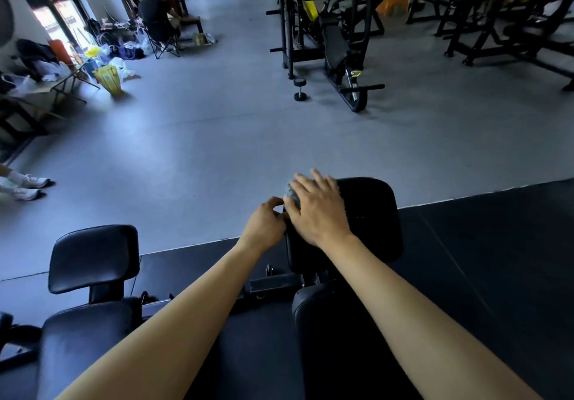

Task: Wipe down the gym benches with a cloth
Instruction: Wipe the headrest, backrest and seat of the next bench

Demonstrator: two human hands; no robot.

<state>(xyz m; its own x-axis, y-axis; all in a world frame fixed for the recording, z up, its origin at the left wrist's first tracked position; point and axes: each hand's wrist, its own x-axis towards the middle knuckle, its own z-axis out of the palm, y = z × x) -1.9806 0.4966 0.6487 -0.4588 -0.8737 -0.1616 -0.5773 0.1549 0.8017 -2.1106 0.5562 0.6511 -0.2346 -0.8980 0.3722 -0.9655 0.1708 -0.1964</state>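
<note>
Beneath right fingers (306,186), cloth (292,195), atop bench pad (372,213)

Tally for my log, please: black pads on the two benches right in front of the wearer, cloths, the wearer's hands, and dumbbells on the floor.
Black bench pads: 4
Grey cloth: 1
Hands: 2, left hand and right hand
Dumbbell: 1
Total: 8

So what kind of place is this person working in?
Very likely a gym: padded black benches in the foreground, a dumbbell standing on the grey floor, and black-and-yellow weight machines behind it. The right hand presses a cloth onto one bench pad.
</note>
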